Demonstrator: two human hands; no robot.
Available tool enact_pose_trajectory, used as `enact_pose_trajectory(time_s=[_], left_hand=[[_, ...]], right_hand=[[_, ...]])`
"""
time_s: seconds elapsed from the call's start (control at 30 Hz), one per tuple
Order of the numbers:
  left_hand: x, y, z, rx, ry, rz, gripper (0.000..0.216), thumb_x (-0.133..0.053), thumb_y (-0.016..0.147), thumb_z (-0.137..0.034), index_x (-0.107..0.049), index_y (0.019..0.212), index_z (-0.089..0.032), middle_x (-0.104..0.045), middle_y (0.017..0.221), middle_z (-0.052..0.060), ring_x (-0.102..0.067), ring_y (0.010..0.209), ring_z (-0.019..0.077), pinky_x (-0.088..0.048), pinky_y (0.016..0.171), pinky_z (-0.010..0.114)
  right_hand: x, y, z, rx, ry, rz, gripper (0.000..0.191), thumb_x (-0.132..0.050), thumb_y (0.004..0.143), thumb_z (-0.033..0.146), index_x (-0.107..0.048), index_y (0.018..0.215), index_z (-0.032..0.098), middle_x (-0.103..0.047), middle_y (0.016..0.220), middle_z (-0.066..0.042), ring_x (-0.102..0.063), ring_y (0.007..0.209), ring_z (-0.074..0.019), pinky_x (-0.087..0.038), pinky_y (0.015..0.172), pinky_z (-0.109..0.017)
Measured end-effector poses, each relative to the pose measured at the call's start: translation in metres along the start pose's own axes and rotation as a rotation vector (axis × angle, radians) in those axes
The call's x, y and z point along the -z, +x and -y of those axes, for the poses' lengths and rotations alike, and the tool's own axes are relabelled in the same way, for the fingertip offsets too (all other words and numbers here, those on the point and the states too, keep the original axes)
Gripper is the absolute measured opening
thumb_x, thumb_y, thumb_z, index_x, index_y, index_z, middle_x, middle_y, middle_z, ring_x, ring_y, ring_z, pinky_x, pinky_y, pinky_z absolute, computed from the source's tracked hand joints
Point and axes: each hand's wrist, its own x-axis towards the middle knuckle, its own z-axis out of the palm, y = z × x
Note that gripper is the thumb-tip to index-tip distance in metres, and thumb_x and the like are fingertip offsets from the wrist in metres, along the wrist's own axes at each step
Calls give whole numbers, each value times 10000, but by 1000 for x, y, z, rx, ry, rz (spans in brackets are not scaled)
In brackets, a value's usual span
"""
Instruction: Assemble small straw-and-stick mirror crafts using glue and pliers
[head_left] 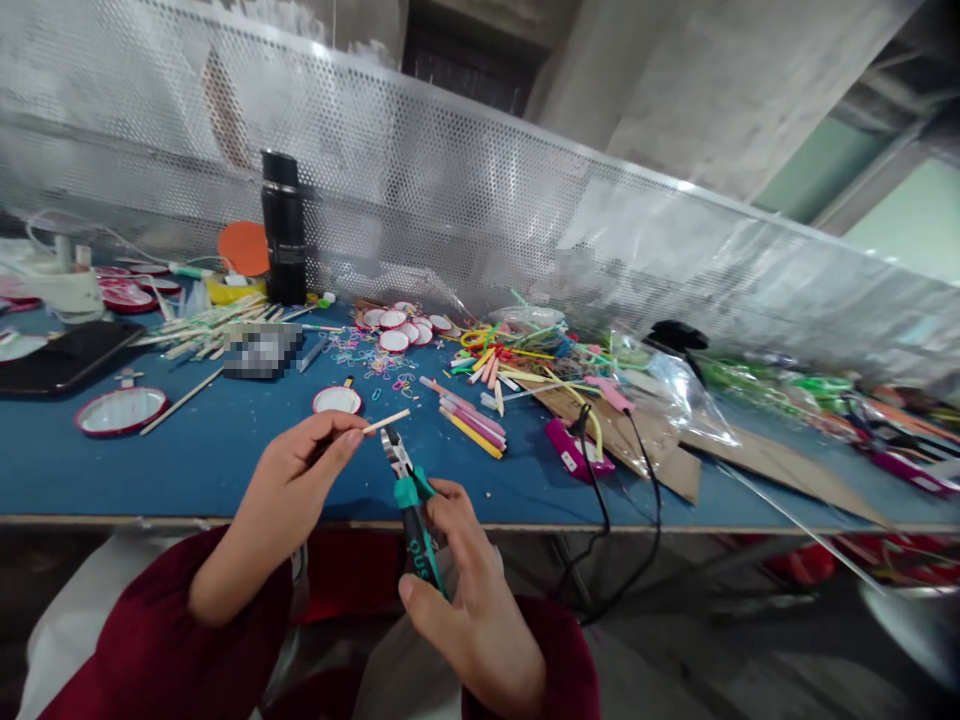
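Head view: slanting left hand [289, 490] pinches a stick [388, 420]; right hand [476, 610] loosely wraps pliers [409, 505].

A blue table [172, 485] bears a black bottle [285, 245], a phone [71, 362], sticks [191, 332], red-rimmed discs [394, 341], small clips [376, 394], coloured rods [472, 424], cardboard [681, 474] and a purple box [571, 452].

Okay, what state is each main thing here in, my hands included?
Left hand: pinching a thin stick
Thin stick: held, tip sticking out
Right hand: holding the pliers
Pliers: head near the stick; jaw opening unclear
Black bottle: upright, lid on
Black phone: lying flat
Red-rimmed disc by the phone: lying flat
Coloured sticks: lying on the table
Clear plastic: crumpled
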Motion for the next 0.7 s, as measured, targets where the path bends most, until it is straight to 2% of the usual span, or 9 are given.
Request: enact_pose_trajectory(time_s=[0.23,0.33,0.43,0.53,0.63,0.7], left_hand=[[8,1,2,-48,103,25,321,-578,918,-479,-716,1006,-203,-711,964,36,-603,879,189,-452,764,272],[11,-2,4,-49,143,35,320,-584,911,-485,-723,999,-211,-733,1000,38,-631,944,209,-469,800,278],[13,-4,5,-71,173,69,301,-581,913,-472,-727,978,-217,-744,988,34,-651,939,209,-482,821,283],[16,-6,4,-100,202,98,282,-576,919,-453,-729,959,-220,-747,973,30,-666,921,201,-489,832,282],[19,-7,2,-121,241,102,267,-572,925,-443,-727,957,-228,-749,972,23,-672,918,193,-492,829,272],[21,-8,0,-129,269,114,261,-567,929,-439,-726,955,-233,-749,965,20,-674,915,190,-494,818,267]], right_hand=[[1,-2,4,-52,145,55,410,-629,731,281,-617,1130,187,-480,1384,-109,-426,1338,-258,-283,1171,-359],[-5,-3,2,-58,275,66,415,-639,743,304,-621,1144,199,-517,1341,-93,-445,1310,-251,-319,1140,-352],[-14,-5,-3,-68,377,6,421,-659,736,339,-617,1137,220,-564,1259,-75,-494,1227,-244,-394,1057,-333],[-25,-7,-10,-107,444,-22,422,-671,723,377,-603,1113,231,-605,1096,-53,-547,1050,-220,-448,937,-316],[-37,-10,-14,-136,561,-22,392,-676,704,424,-588,1031,225,-587,929,-21,-525,839,-174,-453,776,-286],[-44,-12,-16,-142,662,-23,412,-675,700,464,-584,1021,222,-575,911,-15,-507,803,-162,-443,737,-278]])
